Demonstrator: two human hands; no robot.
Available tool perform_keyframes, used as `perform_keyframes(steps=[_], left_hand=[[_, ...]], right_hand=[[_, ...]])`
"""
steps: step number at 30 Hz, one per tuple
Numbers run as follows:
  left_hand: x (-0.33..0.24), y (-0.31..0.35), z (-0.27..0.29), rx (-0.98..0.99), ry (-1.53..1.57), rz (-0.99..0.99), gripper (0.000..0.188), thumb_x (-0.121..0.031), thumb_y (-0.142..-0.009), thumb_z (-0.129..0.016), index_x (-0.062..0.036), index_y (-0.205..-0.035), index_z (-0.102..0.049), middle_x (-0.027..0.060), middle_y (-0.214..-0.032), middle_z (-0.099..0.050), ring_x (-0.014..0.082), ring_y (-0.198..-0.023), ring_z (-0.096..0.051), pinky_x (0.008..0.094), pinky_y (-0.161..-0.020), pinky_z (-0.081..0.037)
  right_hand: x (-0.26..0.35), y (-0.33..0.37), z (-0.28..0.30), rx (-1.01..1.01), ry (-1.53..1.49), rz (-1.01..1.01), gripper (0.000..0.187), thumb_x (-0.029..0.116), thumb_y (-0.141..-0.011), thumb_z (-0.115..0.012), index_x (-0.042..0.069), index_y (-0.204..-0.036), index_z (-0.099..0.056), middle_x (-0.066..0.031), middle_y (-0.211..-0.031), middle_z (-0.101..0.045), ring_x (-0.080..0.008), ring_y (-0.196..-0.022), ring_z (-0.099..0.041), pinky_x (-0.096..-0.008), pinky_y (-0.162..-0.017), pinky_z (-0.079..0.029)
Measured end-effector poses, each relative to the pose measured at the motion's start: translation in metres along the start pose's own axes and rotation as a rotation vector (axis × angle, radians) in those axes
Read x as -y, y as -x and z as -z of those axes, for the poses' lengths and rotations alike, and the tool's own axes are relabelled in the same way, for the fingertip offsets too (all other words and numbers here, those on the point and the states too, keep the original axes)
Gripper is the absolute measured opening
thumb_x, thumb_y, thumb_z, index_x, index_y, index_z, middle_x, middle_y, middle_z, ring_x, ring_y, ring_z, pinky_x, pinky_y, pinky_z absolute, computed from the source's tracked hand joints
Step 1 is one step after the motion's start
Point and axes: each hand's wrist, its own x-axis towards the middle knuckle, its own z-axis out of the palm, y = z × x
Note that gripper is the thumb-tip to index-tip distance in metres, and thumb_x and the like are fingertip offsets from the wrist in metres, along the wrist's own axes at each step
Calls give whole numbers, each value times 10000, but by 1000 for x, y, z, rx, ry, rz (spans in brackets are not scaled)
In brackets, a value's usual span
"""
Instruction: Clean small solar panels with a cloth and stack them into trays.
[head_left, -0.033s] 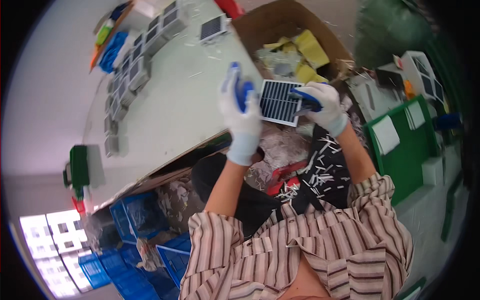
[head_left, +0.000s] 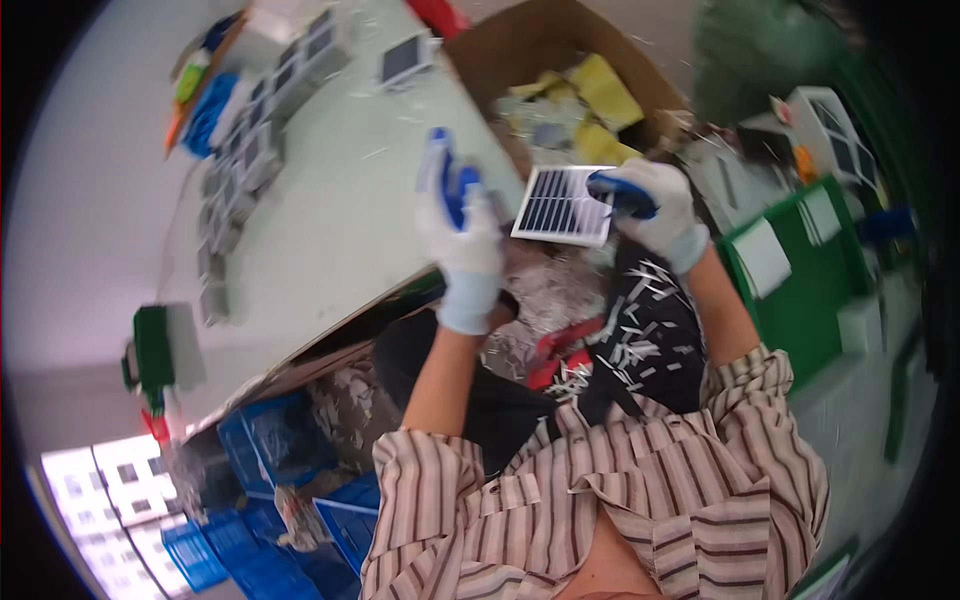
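My right hand (head_left: 660,205), in a white glove with blue coating, is closed on the right edge of a small solar panel (head_left: 562,205). The panel is dark with pale lines and a white border, and it hangs over my lap beside the table edge. Whether a tool also sits in that hand's shaded fingers, I cannot make out. My left hand (head_left: 460,215), gloved alike and a little blurred, is raised left of the panel without touching it. Its fingers are apart and hold nothing. Pale strips lie scattered on my dark trousers (head_left: 650,350).
The pale table (head_left: 330,210) carries stacked panels (head_left: 255,150) along its far left and one lone panel (head_left: 405,62). A cardboard box (head_left: 560,45) with yellow scraps stands ahead. Right is a green tray (head_left: 800,300); blue crates (head_left: 275,440) stand lower left.
Both hands and the solar panel appear slightly further left, and the panel is tilted differently. The whole surroundings have shifted a little left too. The right hand keeps its hold.
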Motion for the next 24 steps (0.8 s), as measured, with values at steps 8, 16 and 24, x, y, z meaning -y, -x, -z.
perform_keyframes(steps=[8,16,24], left_hand=[[-7,-1,0,62,-80,-48,321,53,-905,-489,58,-1225,-500,158,-1293,-532,224,-1157,-523,318,-985,-415],[-9,5,-5,158,-164,-41,330,89,-884,-489,62,-1213,-508,161,-1272,-544,240,-1171,-522,338,-981,-427],[-26,132,-73,788,171,420,752,12,-680,-720,-9,-1359,-399,140,-1311,-497,266,-1195,-486,364,-1040,-375]], right_hand=[[-41,94,203,356,271,-1035,335,286,-689,-740,-10,-688,-584,-37,-579,-562,-106,-487,-510,-283,-452,-407],[-66,147,196,450,560,-1176,471,381,-712,-741,0,-958,-615,-150,-771,-648,-268,-726,-640,-380,-660,-506],[18,128,73,-140,-778,-901,395,232,-946,-540,37,-1281,-466,-51,-1002,-608,-112,-843,-588,-251,-766,-502]])
